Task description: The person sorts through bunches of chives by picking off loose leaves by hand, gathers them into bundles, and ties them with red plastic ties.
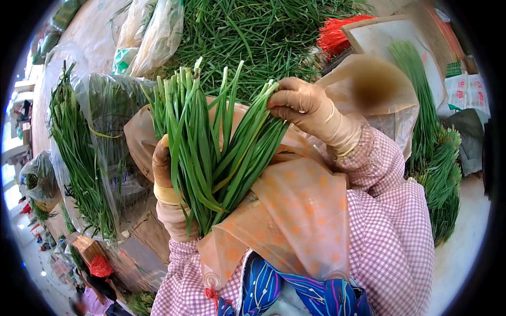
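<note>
A bunch of garlic chives (197,145) stands upright before my chest, pale cut ends up and green leaves hanging down. My left hand (161,160), in a tan rubber glove, is closed round the bunch from the left side; most of its fingers are behind the leaves. My right hand (305,105), gloved too, pinches the upper ends of a part of the bunch that fans out to the right. A translucent apron with orange dots (295,216) lies below the leaves, over checked sleeves.
Loose garlic chives (242,37) are heaped ahead. Red ties (340,34) lie behind my right hand. Further bundles of chives stand left in clear plastic bags (108,142) and right (440,179). A red tie bundle (100,266) and a person in pink (97,304) show lower left.
</note>
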### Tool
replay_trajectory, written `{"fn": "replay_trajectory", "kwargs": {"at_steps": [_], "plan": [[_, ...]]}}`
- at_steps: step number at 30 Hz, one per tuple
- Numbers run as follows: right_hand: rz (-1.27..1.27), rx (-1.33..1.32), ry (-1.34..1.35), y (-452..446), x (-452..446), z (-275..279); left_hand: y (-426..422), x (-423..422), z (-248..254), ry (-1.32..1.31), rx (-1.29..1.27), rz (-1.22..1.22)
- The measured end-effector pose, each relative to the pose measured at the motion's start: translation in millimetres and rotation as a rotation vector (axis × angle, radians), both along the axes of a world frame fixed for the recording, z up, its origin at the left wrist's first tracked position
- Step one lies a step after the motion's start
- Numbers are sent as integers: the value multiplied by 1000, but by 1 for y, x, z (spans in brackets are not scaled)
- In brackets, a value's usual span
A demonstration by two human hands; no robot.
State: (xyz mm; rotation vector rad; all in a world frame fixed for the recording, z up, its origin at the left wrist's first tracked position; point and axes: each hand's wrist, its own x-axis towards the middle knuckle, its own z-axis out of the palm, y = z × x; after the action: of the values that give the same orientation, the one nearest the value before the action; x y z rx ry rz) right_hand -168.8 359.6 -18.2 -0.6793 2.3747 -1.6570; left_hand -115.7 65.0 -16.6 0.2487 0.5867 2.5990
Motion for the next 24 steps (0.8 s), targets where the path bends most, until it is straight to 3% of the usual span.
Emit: {"fn": "replay_trajectory", "kwargs": {"at_steps": [2,4,6,7,8,10,11,15,16,18,22,24], "plan": [[-3,117,279,0,-1,-1,-8,-2,-5,-38,145,-77],[-63,29,318,-2,-2,-3,-9,-2,-4,-47,142,-65],[-388,-435,-99,-3,-2,5,-8,-2,0,-94,87,-16],[-546,-533,-271,7,-7,21,-6,-1,2,-122,49,15],[-698,-460,-119,14,-14,27,-5,-1,5,-158,15,53],[-850,-736,-249,48,-31,-2,-1,0,8,-230,-60,138],[-851,-739,-245,45,-27,-16,1,1,10,-260,-97,179],[-362,-957,-954,-1,14,-10,3,1,15,-331,-118,159],[-207,-1004,-894,-15,18,-24,2,0,16,-351,-108,128],[-128,-1105,-949,-29,19,-20,2,2,18,-379,-112,142],[-145,-1036,-799,-15,6,-33,4,5,21,-403,-131,175],[-355,-673,-585,0,7,-13,5,5,22,-410,-136,186]]}}
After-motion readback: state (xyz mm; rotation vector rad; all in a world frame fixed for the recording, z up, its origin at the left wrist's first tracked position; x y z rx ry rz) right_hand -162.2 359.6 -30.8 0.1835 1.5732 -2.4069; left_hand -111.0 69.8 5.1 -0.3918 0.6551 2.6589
